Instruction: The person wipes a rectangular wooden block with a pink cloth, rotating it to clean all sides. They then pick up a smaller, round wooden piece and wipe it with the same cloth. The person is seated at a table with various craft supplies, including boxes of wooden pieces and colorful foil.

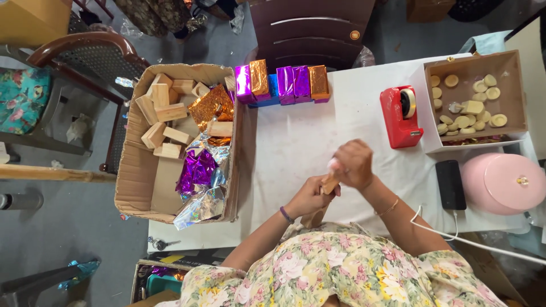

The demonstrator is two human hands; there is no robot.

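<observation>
Left hand (310, 196) clamped around a wooden block (320, 204), long axis running from low near the body up toward the right hand (352, 165). Right hand just above, closed on the block's upper end, over the table (296, 142).

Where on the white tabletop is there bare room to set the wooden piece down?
The widest bare patch of the white table lies between the row of foil-wrapped blocks and both hands, left hand and right hand, bordered by the cardboard box and red tape dispenser. The right side is crowded: tray of discs, black phone, pink lid.
</observation>
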